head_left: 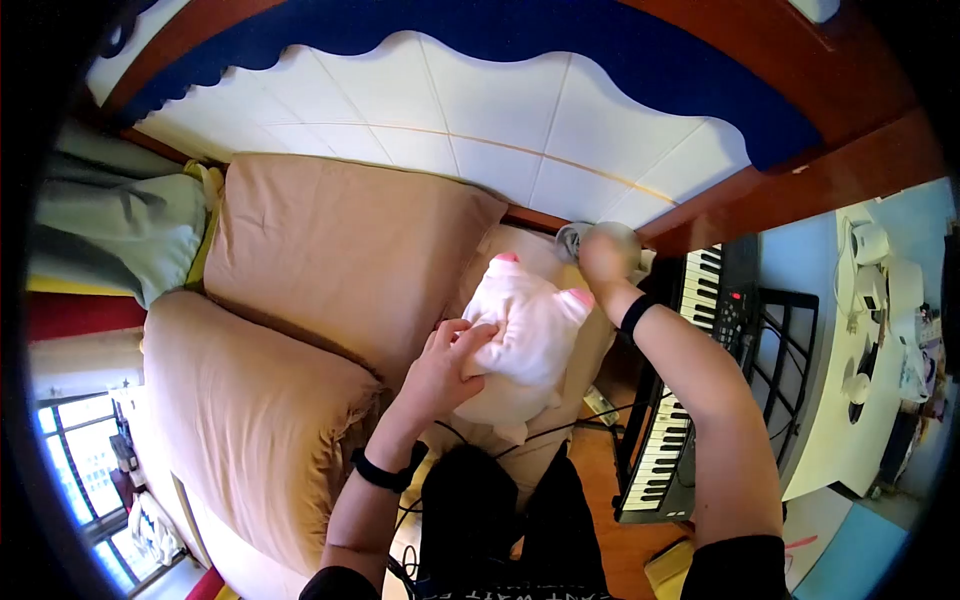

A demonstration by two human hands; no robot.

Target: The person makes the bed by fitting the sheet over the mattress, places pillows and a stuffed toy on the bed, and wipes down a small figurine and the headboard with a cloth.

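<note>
A white plush toy [530,325] with pink-tipped ears lies on the brown bedding in front of my knees. My left hand [450,368] is at its left side, with bent fingers gripping the soft fabric. Farther up and to the right, my right hand [607,255] reaches toward the wall end of the bed. A blur covers its fingers, so their grip cannot be made out. Close beside that hand is a small grey item [572,241], partly hidden. Black bands circle both of my wrists.
A large brown pillow [340,240] leans near the tiled wall [480,110], with a bunched brown quilt [250,400] at left. An electronic keyboard [665,440] stands on the right, by a white desk [825,390]. A black cable [560,428] crosses before my legs.
</note>
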